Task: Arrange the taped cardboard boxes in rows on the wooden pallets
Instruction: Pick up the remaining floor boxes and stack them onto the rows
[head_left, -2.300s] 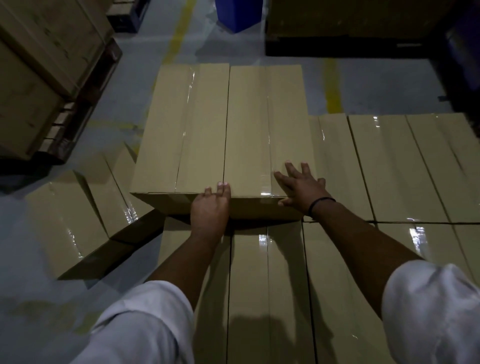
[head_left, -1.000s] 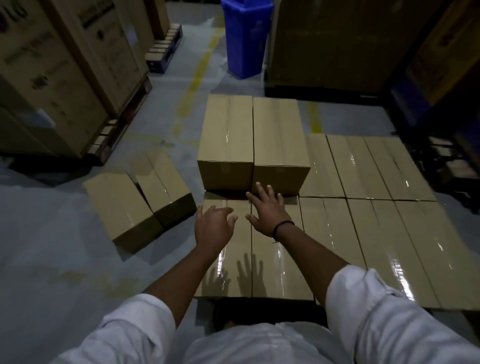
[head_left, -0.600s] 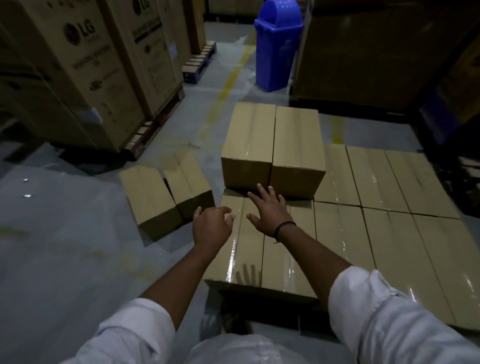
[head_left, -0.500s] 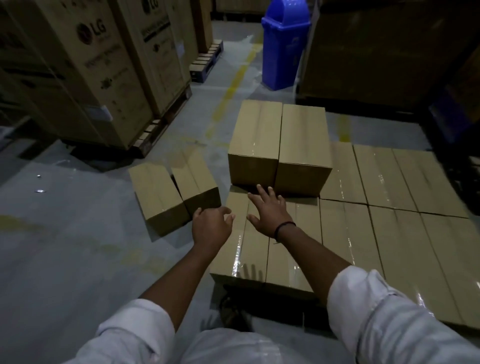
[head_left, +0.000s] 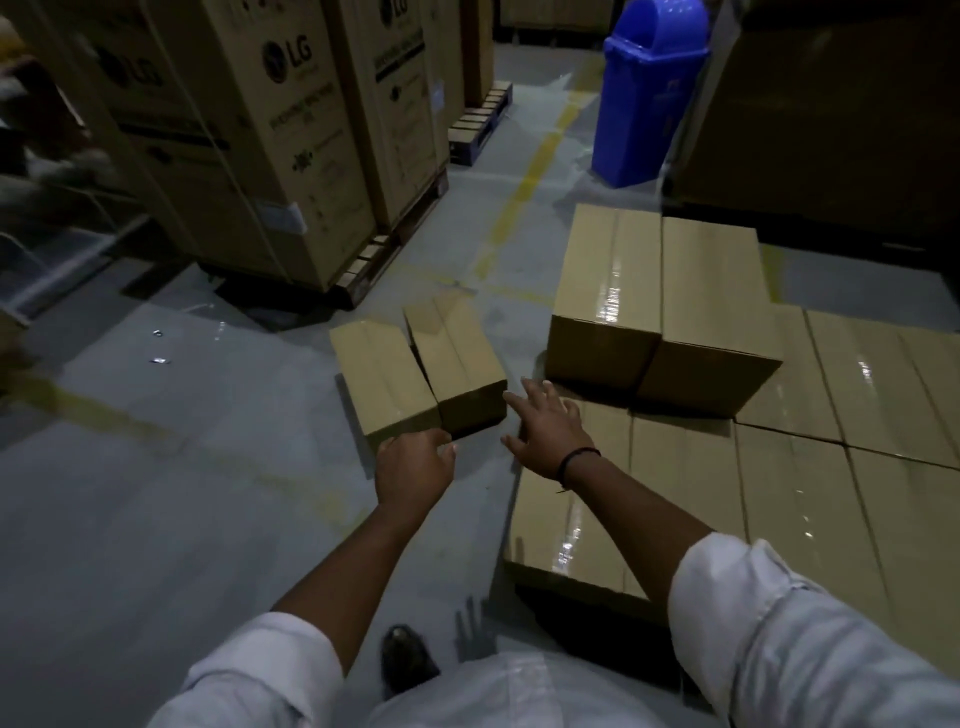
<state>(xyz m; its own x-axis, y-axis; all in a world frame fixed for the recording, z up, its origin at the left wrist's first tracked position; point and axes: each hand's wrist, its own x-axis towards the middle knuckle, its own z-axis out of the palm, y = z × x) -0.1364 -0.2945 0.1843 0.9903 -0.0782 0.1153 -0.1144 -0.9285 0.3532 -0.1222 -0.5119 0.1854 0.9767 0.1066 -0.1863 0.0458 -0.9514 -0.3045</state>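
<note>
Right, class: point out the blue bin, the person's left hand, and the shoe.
Blue bin (head_left: 647, 98), head view, on the middle of its front face.
Left hand (head_left: 413, 465), head view, on the back of the hand.
Shoe (head_left: 407, 660), head view, on the top of the toe.

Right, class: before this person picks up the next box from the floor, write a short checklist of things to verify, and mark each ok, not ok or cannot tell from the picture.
1. Both hands free: left hand and right hand are open and hold nothing. Ok.
2. Boxes waiting: two floor boxes lie side by side. Ok.
3. Hands on a box: both hang near the floor boxes; contact unclear. Cannot tell.
4. Space on the stack: two upper boxes sit on the bottom layer, with bare tops beside them. Ok.
5. Floor boxes taped shut: too dim. Cannot tell.
</note>
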